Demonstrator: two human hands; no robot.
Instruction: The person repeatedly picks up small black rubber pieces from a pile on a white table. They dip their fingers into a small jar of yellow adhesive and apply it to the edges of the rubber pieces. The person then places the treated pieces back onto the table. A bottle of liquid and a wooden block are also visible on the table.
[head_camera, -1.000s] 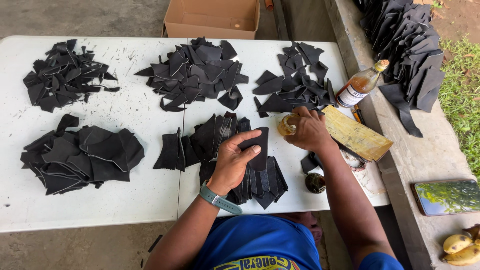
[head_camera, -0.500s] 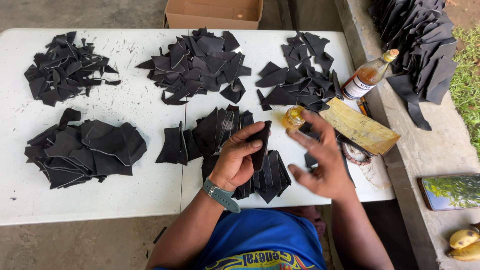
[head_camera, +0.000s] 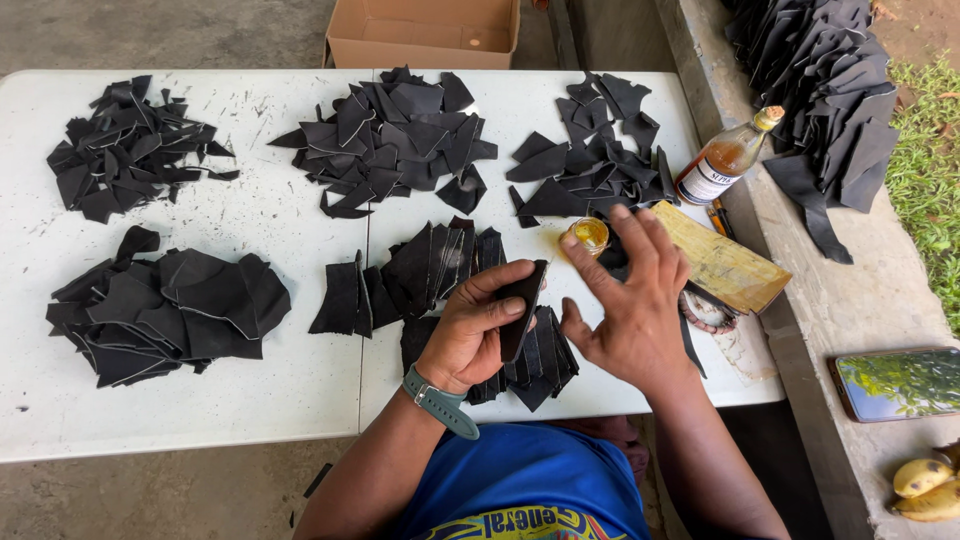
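Note:
My left hand (head_camera: 472, 330) grips a narrow black leather piece (head_camera: 522, 312), holding it on edge above a row of overlapped black pieces (head_camera: 430, 268) on the white table (head_camera: 260, 390). My right hand (head_camera: 630, 305) hovers just right of that piece, fingers spread, palm empty. Behind its fingertips stands a small open jar of yellow paste (head_camera: 588, 235). A teal watch is on my left wrist.
Several heaps of black leather cut-outs (head_camera: 390, 135) cover the table. A glass bottle of amber liquid (head_camera: 722, 160) and a yellowed wooden board (head_camera: 720, 258) lie at the right edge. A cardboard box (head_camera: 425, 30) stands behind; a phone (head_camera: 895, 382) and bananas (head_camera: 925, 482) rest on the ledge.
My right hand left the small jar and drew back toward me, opening beside the black piece. My left hand lifted that piece slightly off the row.

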